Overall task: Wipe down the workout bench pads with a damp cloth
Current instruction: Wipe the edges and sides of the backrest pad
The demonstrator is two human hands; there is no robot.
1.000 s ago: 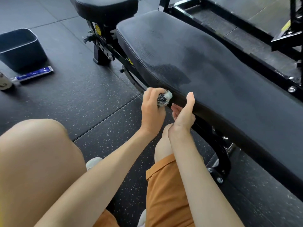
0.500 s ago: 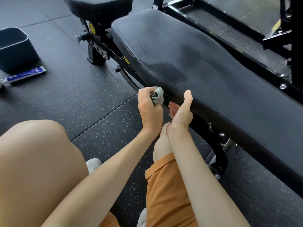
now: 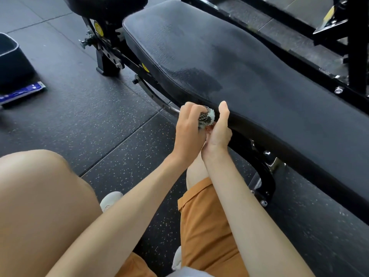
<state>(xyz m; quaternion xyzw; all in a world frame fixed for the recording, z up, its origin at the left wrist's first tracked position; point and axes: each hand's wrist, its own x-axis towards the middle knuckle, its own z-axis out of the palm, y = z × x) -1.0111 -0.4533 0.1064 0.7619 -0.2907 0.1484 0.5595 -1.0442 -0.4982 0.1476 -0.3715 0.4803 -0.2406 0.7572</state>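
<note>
The long black bench pad (image 3: 249, 80) runs from upper middle to the right edge, with a darker damp patch near its front edge. A second black pad (image 3: 107, 5) sits at the top left. My left hand (image 3: 189, 132) is shut on a balled-up patterned cloth (image 3: 206, 117) and holds it against the pad's near side edge. My right hand (image 3: 219, 130) is beside it, thumb up against the pad's edge, fingers curled under the pad and partly hidden.
A dark bin (image 3: 10, 62) and a blue-and-white tube (image 3: 22, 93) lie on the rubber floor at left. The bench's black metal frame (image 3: 111, 56) and support leg (image 3: 263, 182) stand under the pads. A black rack (image 3: 355, 47) is behind. My bare knee fills the lower left.
My left hand with the cloth has slid right along the pad's side edge until it touches my right hand. The right hand has stayed in place.
</note>
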